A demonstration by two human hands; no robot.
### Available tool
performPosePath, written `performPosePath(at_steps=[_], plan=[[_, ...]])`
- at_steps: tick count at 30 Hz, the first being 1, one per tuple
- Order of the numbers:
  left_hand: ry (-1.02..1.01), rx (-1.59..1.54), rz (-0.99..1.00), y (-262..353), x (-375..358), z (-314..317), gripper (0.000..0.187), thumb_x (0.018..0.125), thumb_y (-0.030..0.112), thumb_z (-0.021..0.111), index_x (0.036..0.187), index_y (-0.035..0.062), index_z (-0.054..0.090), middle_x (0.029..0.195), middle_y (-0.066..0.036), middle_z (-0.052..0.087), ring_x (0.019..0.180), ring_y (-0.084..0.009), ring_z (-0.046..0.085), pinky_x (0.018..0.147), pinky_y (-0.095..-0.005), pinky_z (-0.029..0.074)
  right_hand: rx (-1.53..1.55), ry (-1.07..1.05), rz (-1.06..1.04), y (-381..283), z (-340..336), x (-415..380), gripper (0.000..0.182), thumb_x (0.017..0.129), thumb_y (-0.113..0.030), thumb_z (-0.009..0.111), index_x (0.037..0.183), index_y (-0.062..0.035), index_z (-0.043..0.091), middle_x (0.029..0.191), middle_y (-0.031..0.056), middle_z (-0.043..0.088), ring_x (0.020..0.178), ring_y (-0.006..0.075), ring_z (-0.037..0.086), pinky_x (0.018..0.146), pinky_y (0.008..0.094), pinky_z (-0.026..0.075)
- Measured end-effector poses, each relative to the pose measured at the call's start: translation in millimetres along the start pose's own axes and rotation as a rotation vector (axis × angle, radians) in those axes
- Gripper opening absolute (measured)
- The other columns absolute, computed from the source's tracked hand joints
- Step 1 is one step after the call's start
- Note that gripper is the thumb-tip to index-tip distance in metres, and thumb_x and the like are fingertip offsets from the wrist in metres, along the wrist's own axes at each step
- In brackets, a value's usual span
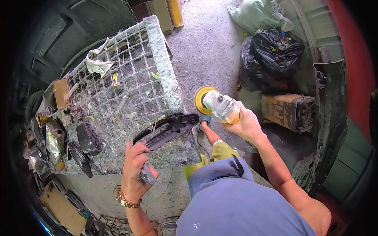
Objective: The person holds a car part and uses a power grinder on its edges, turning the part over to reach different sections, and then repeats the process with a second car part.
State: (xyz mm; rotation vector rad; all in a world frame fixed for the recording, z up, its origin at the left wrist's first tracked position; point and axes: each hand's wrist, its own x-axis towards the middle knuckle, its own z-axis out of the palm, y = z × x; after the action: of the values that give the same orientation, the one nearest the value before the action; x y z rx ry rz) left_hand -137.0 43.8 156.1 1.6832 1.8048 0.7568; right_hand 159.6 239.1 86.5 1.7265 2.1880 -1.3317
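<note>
My right hand (245, 125) is wrapped round the body of an angle grinder (222, 105). Its casing is whitish and worn, with an orange-yellow rear part, and a round yellow disc (201, 100) faces left at its head. A long black plastic part (173, 131) with an open slot lies along the near edge of the mesh-topped table (164, 74). Just below its left end, my left hand (136, 167) is closed round a small grey object (148, 174), whose kind I cannot make out. The grinder's disc is up and to the right of the black part, apart from it.
Scraps, a cloth (98, 67) and dark plastic pieces (80, 157) lie on the dusty table. On the right stand a black rubbish bag (271, 57), a pale green bag (254, 15) and a cardboard box (281, 110). A yellow cylinder (175, 13) stands at the back.
</note>
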Motion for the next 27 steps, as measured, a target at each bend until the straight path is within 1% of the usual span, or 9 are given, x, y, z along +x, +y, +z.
performPosePath(at_steps=[1, 3, 4, 7, 9, 11, 13, 15, 27], plan=[[0.004, -0.002, -0.005, 6, 0, -3, 0.047, 0.068, -0.005, 0.064, 0.110, 0.0097, 0.048, 0.106, -0.013, 0.058, 0.108, -0.0343, 0.060, 0.105, -0.0593, 0.038, -0.004, -0.004, -0.002, -3, 2, 0, 0.052, 0.069, -0.024, 0.083, 0.107, -0.0028, 0.056, 0.095, 0.0177, 0.070, 0.094, 0.0364, 0.068, 0.081, 0.0395, 0.052], [0.028, 0.091, -0.192, 16, 1, -8, 0.047, 0.068, -0.007, 0.066, 0.110, 0.0091, 0.051, 0.110, -0.015, 0.057, 0.109, -0.0367, 0.060, 0.099, -0.0506, 0.046, -0.041, -0.012, -0.019, -6, 3, 2, 0.051, 0.068, -0.024, 0.083, 0.106, -0.0030, 0.056, 0.095, 0.0173, 0.070, 0.093, 0.0366, 0.067, 0.081, 0.0398, 0.052], [0.032, 0.088, -0.197, 14, 0, -9, 0.047, 0.068, -0.007, 0.066, 0.110, 0.0091, 0.051, 0.110, -0.015, 0.057, 0.109, -0.0367, 0.060, 0.099, -0.0506, 0.046, -0.046, -0.015, -0.021, -7, 3, 2, 0.051, 0.068, -0.024, 0.083, 0.106, -0.0030, 0.056, 0.095, 0.0173, 0.070, 0.093, 0.0366, 0.067, 0.081, 0.0398, 0.052], [0.004, 0.193, -0.002, 7, 4, -13, 0.045, 0.069, -0.008, 0.066, 0.110, 0.0071, 0.053, 0.114, -0.015, 0.058, 0.110, -0.0375, 0.060, 0.092, -0.0429, 0.049, -0.029, 0.006, -0.053, -4, 2, 1, 0.050, 0.069, -0.022, 0.083, 0.106, -0.0029, 0.055, 0.094, 0.0172, 0.070, 0.093, 0.0361, 0.068, 0.081, 0.0396, 0.052], [0.010, 0.168, -0.006, 4, 12, -16, 0.045, 0.069, -0.008, 0.065, 0.111, 0.0060, 0.053, 0.114, -0.015, 0.058, 0.110, -0.0364, 0.060, 0.093, -0.0418, 0.049, 0.002, 0.065, -0.096, 2, 4, -2, 0.053, 0.069, -0.034, 0.083, 0.100, -0.0042, 0.053, 0.089, 0.0188, 0.069, 0.089, 0.0394, 0.067, 0.077, 0.0460, 0.052], [0.029, 0.133, -0.030, 1, 23, -20, 0.045, 0.070, -0.009, 0.063, 0.112, 0.0030, 0.052, 0.112, -0.015, 0.059, 0.108, -0.0330, 0.061, 0.095, -0.0388, 0.047, -0.011, 0.073, -0.100, 7, 7, -5, 0.052, 0.069, -0.033, 0.083, 0.101, -0.0041, 0.053, 0.089, 0.0188, 0.069, 0.089, 0.0393, 0.067, 0.076, 0.0458, 0.052], [0.025, 0.062, -0.086, -9, 29, -25, 0.050, 0.067, -0.009, 0.065, 0.113, 0.0039, 0.053, 0.114, -0.016, 0.059, 0.110, -0.0355, 0.059, 0.096, -0.0404, 0.047, -0.018, 0.080, -0.112, 6, 9, -7, 0.052, 0.069, -0.032, 0.082, 0.101, -0.0040, 0.053, 0.088, 0.0187, 0.069, 0.088, 0.0392, 0.067, 0.076, 0.0456, 0.052], [0.006, -0.033, -0.133, -18, 33, -32, 0.055, 0.064, -0.009, 0.067, 0.116, 0.0044, 0.054, 0.114, -0.017, 0.059, 0.112, -0.0379, 0.058, 0.098, -0.0418, 0.046, -0.040, 0.053, -0.083, 1, 12, -8, 0.050, 0.068, -0.021, 0.083, 0.105, -0.0026, 0.055, 0.094, 0.0174, 0.069, 0.091, 0.0350, 0.069, 0.079, 0.0376, 0.053], [0.013, 0.000, -0.075, -22, 28, -29, 0.052, 0.064, -0.008, 0.069, 0.112, 0.0042, 0.055, 0.114, -0.016, 0.058, 0.113, -0.0381, 0.056, 0.100, -0.0427, 0.044, -0.160, 0.012, -0.213, -22, 21, 5, 0.053, 0.067, -0.024, 0.082, 0.107, -0.0042, 0.055, 0.092, 0.0176, 0.068, 0.090, 0.0389, 0.066, 0.077, 0.0441, 0.052]])
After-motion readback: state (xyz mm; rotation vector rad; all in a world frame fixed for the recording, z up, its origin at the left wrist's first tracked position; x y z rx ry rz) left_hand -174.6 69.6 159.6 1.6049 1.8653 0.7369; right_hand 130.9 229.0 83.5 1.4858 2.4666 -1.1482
